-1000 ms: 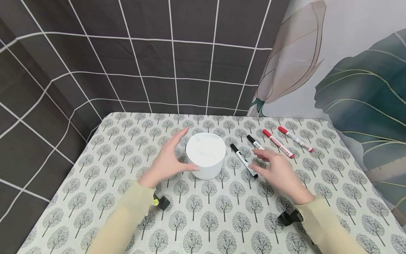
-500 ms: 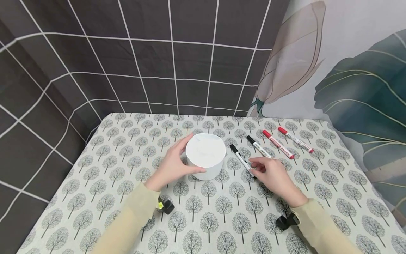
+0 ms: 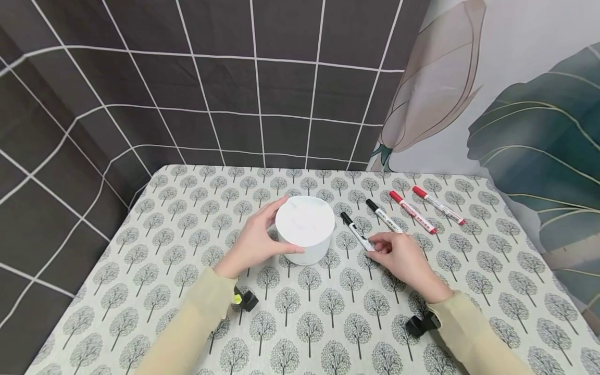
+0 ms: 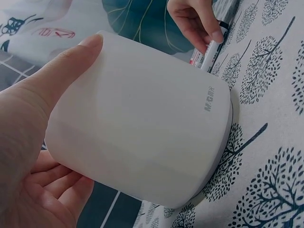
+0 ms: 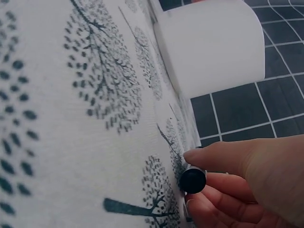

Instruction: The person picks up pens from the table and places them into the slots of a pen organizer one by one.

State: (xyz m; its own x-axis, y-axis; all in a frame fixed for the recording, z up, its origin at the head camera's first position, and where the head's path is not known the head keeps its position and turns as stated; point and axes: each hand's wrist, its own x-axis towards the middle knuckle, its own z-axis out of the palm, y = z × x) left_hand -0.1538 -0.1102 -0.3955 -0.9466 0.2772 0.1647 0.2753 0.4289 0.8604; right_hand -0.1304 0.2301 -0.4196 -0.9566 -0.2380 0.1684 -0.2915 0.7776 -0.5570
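A white round pen holder [image 3: 307, 229] stands upright on the table, with "M&G" printed low on its side in the left wrist view. My left hand [image 3: 255, 239] grips it from the left, thumb in front and fingers round the back. To its right lies a black-capped white marker [image 3: 357, 232]. The thumb and fingers of my right hand [image 3: 403, 259] pinch that marker near its lower end. In the right wrist view the black end of the marker [image 5: 193, 181] shows between thumb and fingers.
Right of the held marker lie another black-capped marker [image 3: 383, 216] and two red-capped markers [image 3: 412, 212], [image 3: 438, 205] in a slanting row. A tree-print cloth [image 3: 187, 307] covers the table. A dark grid-pattern curtain [image 3: 211, 83] hangs behind it.
My left hand has moved right and closed round the pen holder. My right hand has moved slightly left and now pinches the nearest black-capped marker. The pen holder stays in place.
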